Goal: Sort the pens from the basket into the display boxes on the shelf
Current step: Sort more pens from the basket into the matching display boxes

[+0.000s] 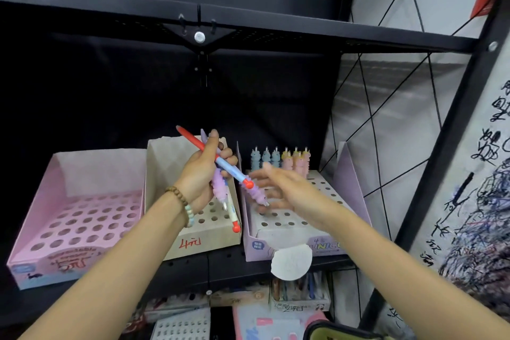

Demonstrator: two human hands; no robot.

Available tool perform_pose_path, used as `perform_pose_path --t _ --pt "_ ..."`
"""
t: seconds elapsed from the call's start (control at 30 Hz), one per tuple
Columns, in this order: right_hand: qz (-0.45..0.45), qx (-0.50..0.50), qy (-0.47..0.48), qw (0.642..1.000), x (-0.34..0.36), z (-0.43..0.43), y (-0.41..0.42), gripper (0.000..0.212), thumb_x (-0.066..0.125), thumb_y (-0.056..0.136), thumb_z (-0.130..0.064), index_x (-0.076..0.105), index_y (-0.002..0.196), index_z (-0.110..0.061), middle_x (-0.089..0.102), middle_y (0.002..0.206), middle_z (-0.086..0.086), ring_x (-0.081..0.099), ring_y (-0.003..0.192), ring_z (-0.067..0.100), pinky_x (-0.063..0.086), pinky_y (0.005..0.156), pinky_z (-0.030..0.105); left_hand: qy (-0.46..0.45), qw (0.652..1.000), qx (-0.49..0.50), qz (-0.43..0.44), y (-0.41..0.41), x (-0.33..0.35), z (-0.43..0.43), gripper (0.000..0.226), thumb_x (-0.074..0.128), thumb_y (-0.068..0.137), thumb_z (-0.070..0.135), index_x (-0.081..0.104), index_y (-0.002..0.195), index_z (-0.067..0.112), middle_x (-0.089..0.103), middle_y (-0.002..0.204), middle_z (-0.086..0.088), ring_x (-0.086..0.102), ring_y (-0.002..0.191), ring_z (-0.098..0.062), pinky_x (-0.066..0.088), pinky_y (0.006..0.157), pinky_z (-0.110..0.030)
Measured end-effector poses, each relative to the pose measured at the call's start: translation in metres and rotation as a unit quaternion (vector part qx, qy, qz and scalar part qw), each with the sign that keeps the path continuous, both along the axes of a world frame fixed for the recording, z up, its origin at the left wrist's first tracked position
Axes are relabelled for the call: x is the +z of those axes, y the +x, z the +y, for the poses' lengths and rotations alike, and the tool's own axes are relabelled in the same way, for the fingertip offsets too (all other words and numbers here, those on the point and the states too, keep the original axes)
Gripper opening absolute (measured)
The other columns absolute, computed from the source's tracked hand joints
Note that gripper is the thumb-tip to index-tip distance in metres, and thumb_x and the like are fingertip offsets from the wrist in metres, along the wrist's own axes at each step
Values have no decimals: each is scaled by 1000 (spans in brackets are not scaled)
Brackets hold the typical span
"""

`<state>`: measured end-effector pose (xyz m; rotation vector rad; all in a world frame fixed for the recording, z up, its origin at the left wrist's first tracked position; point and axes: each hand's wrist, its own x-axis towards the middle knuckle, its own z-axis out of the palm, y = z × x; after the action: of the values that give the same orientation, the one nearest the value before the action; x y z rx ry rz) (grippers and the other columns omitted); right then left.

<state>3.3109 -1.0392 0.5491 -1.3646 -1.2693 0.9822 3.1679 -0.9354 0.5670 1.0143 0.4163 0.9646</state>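
My left hand [201, 174] grips a bunch of pens above the beige middle display box [205, 243]: a red-and-blue pen [220, 163] pointing up left, purple ridged pens [219, 188] and a white pen with a red end [233, 217]. One purple ridged pen [255, 194] sticks out towards the right. My right hand [278, 188] is blurred, its fingers straight and spread right beside that pen, over the lilac display box [292, 232]. Several blue and pink character pens [281, 160] stand in that box's back row. The pink display box [74, 218] at the left holds none.
A black shelf board [248, 27] runs overhead. A round white tag [291, 259] hangs off the lilac box's front. Below the shelf lie more stationery boxes [299, 295], and a dark container with a green rim [334, 331] shows at the bottom right. A wire-grid wall closes the right side.
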Motion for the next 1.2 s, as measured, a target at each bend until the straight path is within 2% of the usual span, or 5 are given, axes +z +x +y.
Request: perform_pose_path --t 0.27,0.4,0.73,1.07,1.2 --pt "143 -61 30 987 -3 -7 4 18 68 83 -11 64 100 -8 70 86 9 68 72 13 54 66 19 60 980 89 170 -14 -12 5 37 45 97 40 53 75 12 61 79 -11 44 39 -8 43 41 -21" --pt "180 -154 96 967 13 -18 32 25 69 79 -6 64 104 -10 72 90 9 70 74 13 56 69 20 61 981 86 164 -15 -10 8 32 44 97 38 51 78 13 71 64 1 50 52 -13 42 39 -18" --pt "9 -300 104 948 49 -16 131 23 56 92 -2 43 111 -4 61 95 18 65 64 14 55 60 20 109 979 16 174 55 -6 4 31 47 97 36 53 78 12 61 64 2 54 39 -4 40 36 -17" --pt "-162 -266 93 946 22 30 167 24 55 92 -1 46 106 -18 55 81 3 62 75 22 57 74 37 30 986 -5 166 90 -25 27 28 49 96 37 53 81 14 64 55 5 43 36 -8 38 34 -16" --pt "-196 -240 94 946 19 36 171 18 56 92 -4 50 104 -17 59 78 -1 63 72 12 57 66 26 23 987 -9 156 90 -30 32 26 50 95 38 53 83 15 63 58 5 40 37 -9 38 35 -18"
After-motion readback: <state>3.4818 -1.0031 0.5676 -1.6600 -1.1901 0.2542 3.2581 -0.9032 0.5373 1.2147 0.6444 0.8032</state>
